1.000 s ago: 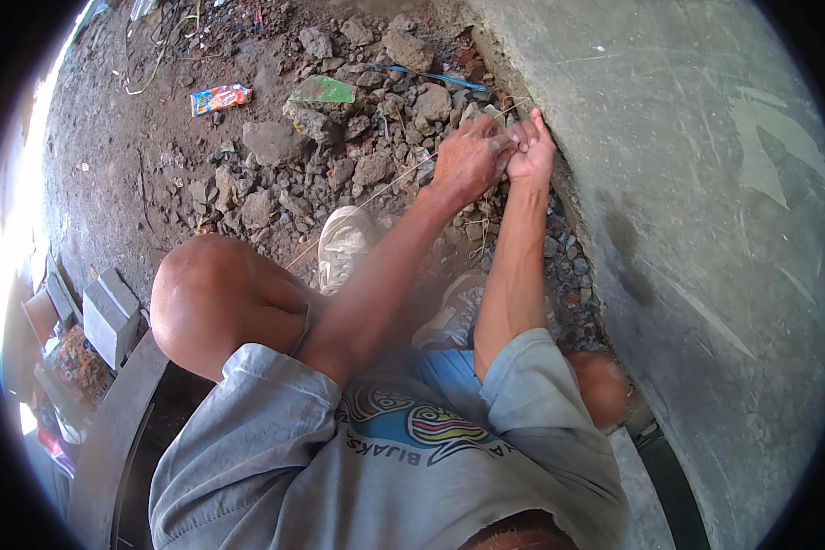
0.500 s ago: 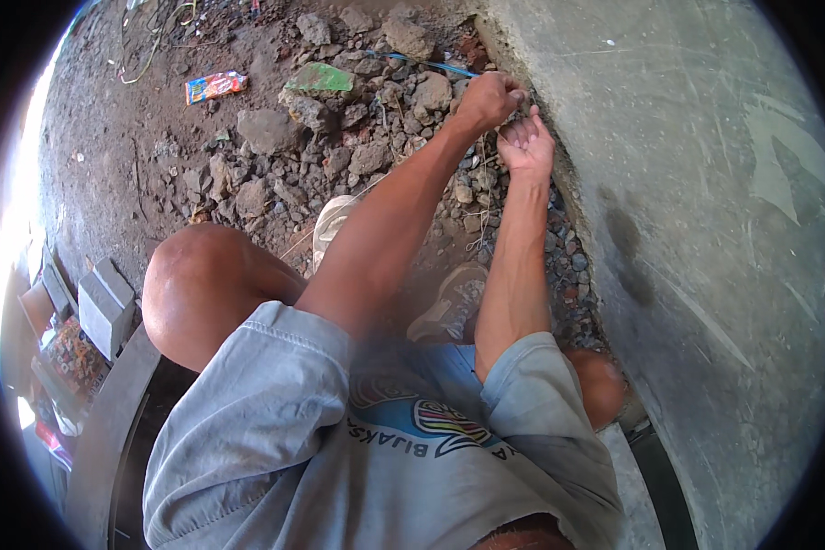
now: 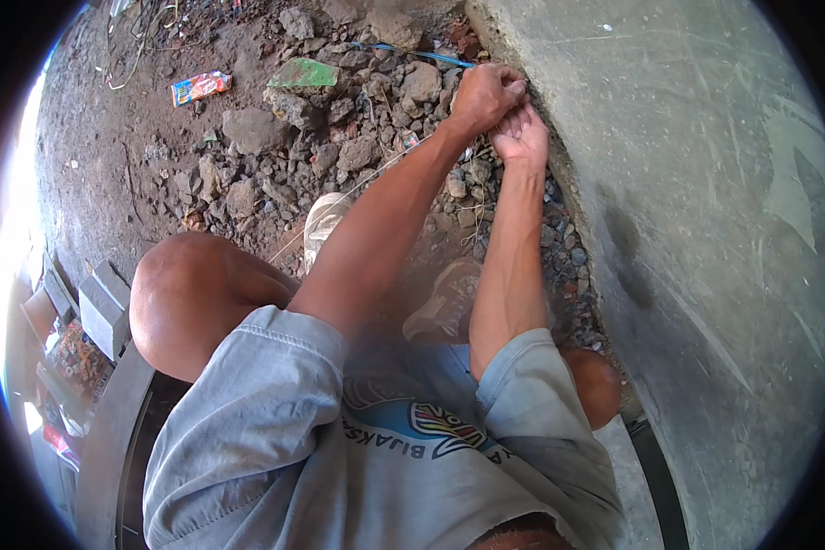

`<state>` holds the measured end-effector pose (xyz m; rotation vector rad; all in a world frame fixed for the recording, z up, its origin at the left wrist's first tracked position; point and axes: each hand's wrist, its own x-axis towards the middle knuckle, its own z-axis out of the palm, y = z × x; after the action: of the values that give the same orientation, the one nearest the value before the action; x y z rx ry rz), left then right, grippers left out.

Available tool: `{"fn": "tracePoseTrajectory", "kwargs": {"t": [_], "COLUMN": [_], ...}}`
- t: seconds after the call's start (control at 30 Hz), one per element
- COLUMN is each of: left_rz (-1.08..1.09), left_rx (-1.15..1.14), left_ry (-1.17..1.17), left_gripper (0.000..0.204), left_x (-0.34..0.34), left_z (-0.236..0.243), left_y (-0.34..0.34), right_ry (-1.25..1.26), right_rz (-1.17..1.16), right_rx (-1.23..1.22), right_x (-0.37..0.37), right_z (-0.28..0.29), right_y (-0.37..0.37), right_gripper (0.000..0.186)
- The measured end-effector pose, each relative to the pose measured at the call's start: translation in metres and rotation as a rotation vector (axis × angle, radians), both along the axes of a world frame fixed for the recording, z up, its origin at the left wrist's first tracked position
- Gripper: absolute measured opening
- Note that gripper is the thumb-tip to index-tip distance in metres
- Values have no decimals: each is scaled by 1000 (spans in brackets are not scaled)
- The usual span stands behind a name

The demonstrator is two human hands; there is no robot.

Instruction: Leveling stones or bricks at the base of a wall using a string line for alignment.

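My left hand (image 3: pixel 490 96) is closed in a pinch at the edge of the concrete, over the rubble; what its fingertips hold is hidden. Just below it my right hand (image 3: pixel 520 139) lies palm up with fingers loosely bent, their tips close under the left one. A thin pale string (image 3: pixel 384 168) runs diagonally from near my left knee toward both hands, partly behind my left forearm. A blue plastic strand (image 3: pixel 431 55) lies among the stones just beyond them. My shoes (image 3: pixel 325 225) stand on the dirt between my bent knees.
A grey concrete slab (image 3: pixel 706 229) fills the right side. Broken rocks (image 3: pixel 252 130), a green shard (image 3: pixel 304 73) and a red-and-blue wrapper (image 3: pixel 199 87) are on the dirt ahead. At the left are grey blocks (image 3: pixel 104 312), assorted debris and a curved grey ledge (image 3: pixel 105 458).
My left hand has moved up and right, above my right hand, its forearm rising too. My right hand's fingers have loosened and it has shifted slightly left.
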<state>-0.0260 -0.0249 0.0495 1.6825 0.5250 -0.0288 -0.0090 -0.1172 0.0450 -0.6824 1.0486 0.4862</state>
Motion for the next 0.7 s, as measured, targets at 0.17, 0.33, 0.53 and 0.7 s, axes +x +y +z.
{"fn": "tracePoseTrajectory", "kwargs": {"t": [0.17, 0.33, 0.53, 0.7], "left_rz": [-9, -9, -22, 1], "left_rx": [75, 180, 148, 155], "left_ry": [-43, -99, -31, 61], "left_gripper": [20, 20, 20, 21], "left_x": [1, 3, 4, 4], "left_z": [-8, -10, -6, -3], "left_y": [-2, -3, -5, 0], "right_ry": [-32, -96, -152, -280], "right_rz": [85, 145, 23, 180], "right_rx": [26, 36, 268, -44], "right_x": [-3, -5, -5, -15], "right_z": [-9, -17, -18, 26], "right_y": [-8, -17, -31, -7], "right_gripper": [23, 21, 17, 13]}}
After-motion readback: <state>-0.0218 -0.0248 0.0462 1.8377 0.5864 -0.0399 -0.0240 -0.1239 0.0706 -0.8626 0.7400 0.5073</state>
